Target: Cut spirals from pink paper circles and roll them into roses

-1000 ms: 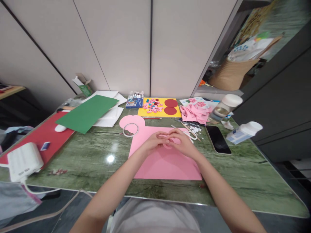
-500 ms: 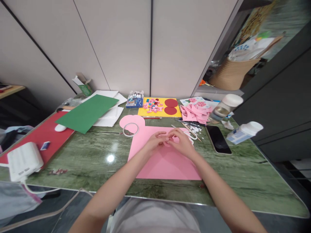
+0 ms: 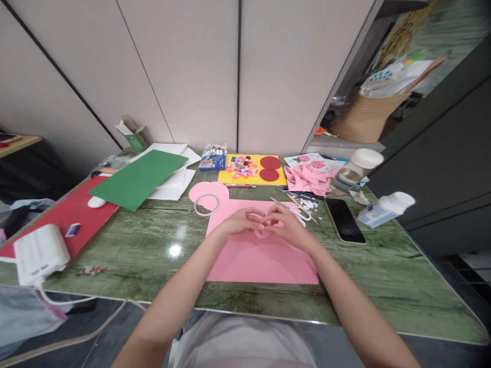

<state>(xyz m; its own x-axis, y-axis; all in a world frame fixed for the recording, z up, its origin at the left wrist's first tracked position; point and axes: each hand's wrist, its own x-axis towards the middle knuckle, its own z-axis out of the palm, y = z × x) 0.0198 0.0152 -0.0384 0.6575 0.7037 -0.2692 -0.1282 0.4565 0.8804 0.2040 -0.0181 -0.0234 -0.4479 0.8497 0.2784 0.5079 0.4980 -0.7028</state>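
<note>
My left hand (image 3: 242, 221) and my right hand (image 3: 286, 225) meet fingertip to fingertip over a large pink paper sheet (image 3: 261, 266). Between them they pinch a small rounded pink paper piece (image 3: 261, 234); the fingers cover much of it, and its exact shape is hard to make out against the sheet. White-handled scissors (image 3: 304, 217) lie just beyond my right hand, at the sheet's upper right corner. Left of the sheet, a roll of white tape (image 3: 196, 206) rests partly over a pink paper cutout (image 3: 203, 190) with rounded lobes.
Behind stand a yellow sheet (image 3: 253, 180) bearing small pom-poms and dark red circles, a marker box (image 3: 212, 162) and pink scraps (image 3: 309, 179). A phone (image 3: 345, 221) and two bottles, one a white bottle (image 3: 385, 209), are right; green card (image 3: 141, 179) and a power bank (image 3: 40, 255) left.
Both hands have shifted slightly, with the wrists set a little wider apart. The small pink piece remains between the fingertips and shows a bit lower. Surrounding things have not moved.
</note>
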